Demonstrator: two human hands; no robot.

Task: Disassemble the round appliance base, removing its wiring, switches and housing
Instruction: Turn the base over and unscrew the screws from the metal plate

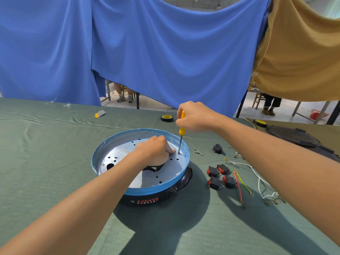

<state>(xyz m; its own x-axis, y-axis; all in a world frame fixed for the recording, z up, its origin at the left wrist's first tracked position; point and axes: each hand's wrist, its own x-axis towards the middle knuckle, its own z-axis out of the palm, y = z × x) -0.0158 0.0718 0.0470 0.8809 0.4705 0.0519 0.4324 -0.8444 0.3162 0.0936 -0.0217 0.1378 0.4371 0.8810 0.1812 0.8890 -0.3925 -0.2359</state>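
1. The round appliance base [147, 200] sits on the green table cloth [55, 162]. It is a shallow bowl with a blue rim above a black outer wall that carries printed lettering.
2. Inside the base lies a silver metal plate [174, 168], pierced with small round holes. A black part [156, 167] shows at the plate's middle, partly hidden under the left hand.
3. The right hand [195, 116] hovers above the far rim of the base, fingers wrapped round the yellow screwdriver [181, 126]. The tool stands nearly upright, its tip touching the plate just inside the right rim.
4. The left hand [154, 150] rests inside the base on the plate, fingers curled, one fingertip just beside the screwdriver's tip. Whether it pinches anything cannot be told.
5. Right of the base, four red rocker switches [220, 175] lie clustered on the cloth.
6. Farther right of them lie loose wires: a red wire [238, 188], a yellow-green wire [245, 184] and a white wire [259, 181].
7. A black switch [218, 148] lies apart, right of the base's far side, with small metal pins [198, 152] between it and the rim.
8. Beyond the base sits a roll of black tape [166, 117].
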